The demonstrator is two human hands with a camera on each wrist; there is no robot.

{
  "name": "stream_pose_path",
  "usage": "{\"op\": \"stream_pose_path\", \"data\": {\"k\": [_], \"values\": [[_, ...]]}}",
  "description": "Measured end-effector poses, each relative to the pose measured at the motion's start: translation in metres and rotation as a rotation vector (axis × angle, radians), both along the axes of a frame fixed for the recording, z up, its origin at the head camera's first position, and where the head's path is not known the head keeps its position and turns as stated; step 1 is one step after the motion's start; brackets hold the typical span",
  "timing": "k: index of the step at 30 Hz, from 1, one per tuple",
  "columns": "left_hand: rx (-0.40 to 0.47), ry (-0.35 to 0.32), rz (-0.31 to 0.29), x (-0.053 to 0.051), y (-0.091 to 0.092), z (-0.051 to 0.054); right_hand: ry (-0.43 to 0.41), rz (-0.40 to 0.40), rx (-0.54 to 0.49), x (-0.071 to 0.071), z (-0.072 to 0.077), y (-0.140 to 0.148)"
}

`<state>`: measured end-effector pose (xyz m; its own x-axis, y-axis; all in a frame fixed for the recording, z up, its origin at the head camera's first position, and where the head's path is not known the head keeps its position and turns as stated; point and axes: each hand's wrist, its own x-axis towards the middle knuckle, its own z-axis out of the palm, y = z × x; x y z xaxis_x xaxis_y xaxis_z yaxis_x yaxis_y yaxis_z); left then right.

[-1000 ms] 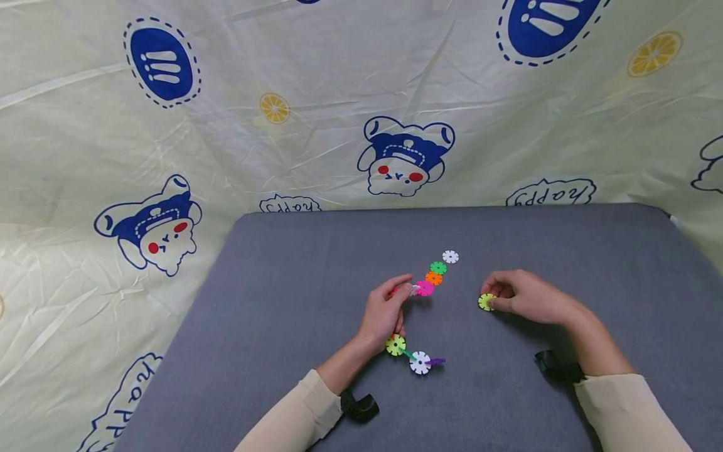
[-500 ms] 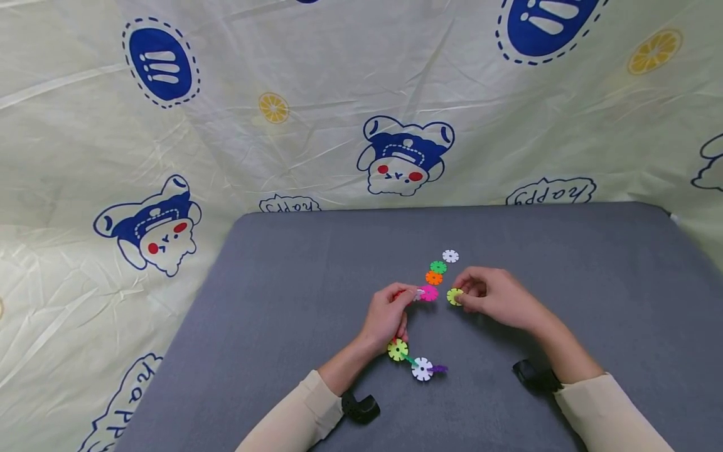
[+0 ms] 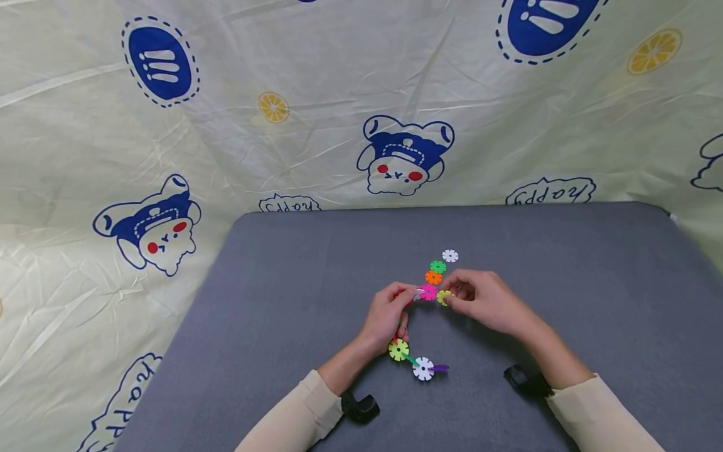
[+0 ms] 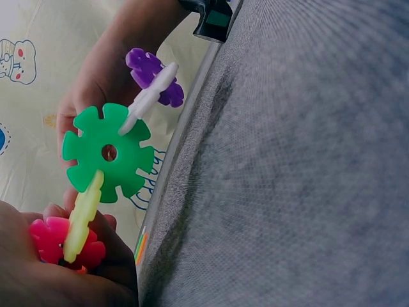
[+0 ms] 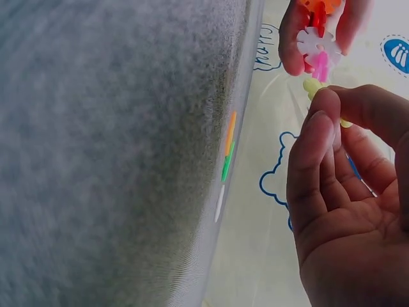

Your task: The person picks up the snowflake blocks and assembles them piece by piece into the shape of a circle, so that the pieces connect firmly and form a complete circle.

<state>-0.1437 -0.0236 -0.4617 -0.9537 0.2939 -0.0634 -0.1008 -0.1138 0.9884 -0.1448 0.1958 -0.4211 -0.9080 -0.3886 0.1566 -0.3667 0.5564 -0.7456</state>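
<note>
Cloth (image 3: 322, 56) printed with cartoon heads, orange slices and blue shapes hangs behind a wide grey surface (image 3: 294, 289). Two pale sleeves reach in over it, the left sleeve (image 3: 294, 417) and the right sleeve (image 3: 607, 411). The right hand (image 3: 491, 300) pinches a yellow disc (image 3: 443, 297) between thumb and fingers; the left hand (image 3: 384, 317) has its fingers curled round a chain (image 3: 398, 349) of notched discs. The chain is held above the surface, its free lower end coloured purple, white, green and yellow in turn from the tip. At its other end a pink disc (image 3: 428, 292) meets the yellow disc edge to edge; whether the slots engage cannot be told. Just beyond, lying on the surface, are an orange disc (image 3: 433, 277), a green disc (image 3: 437, 267) close against it, and a white disc (image 3: 450, 255) slightly farther off.
</note>
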Motion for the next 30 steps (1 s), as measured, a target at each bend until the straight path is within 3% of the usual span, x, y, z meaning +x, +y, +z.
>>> {"op": "stream_pose_path", "data": {"k": [9, 15, 20, 24, 30], "values": [[-0.007, 0.012, -0.024, 0.0, 0.0, 0.001, -0.012, -0.023, -0.003, 0.001, 0.0, -0.004], [-0.042, 0.056, -0.048, 0.001, 0.0, 0.003, -0.043, -0.028, -0.026, 0.002, -0.001, -0.008], [-0.063, 0.084, -0.049, 0.001, -0.001, 0.002, -0.017, -0.032, -0.03, 0.002, -0.002, -0.012], [-0.041, 0.061, -0.052, 0.001, -0.001, 0.002, -0.007, -0.034, -0.028, 0.002, -0.003, -0.013], [-0.002, 0.001, -0.109, 0.002, 0.001, 0.006, 0.002, -0.044, -0.027, 0.001, -0.002, -0.012]]}}
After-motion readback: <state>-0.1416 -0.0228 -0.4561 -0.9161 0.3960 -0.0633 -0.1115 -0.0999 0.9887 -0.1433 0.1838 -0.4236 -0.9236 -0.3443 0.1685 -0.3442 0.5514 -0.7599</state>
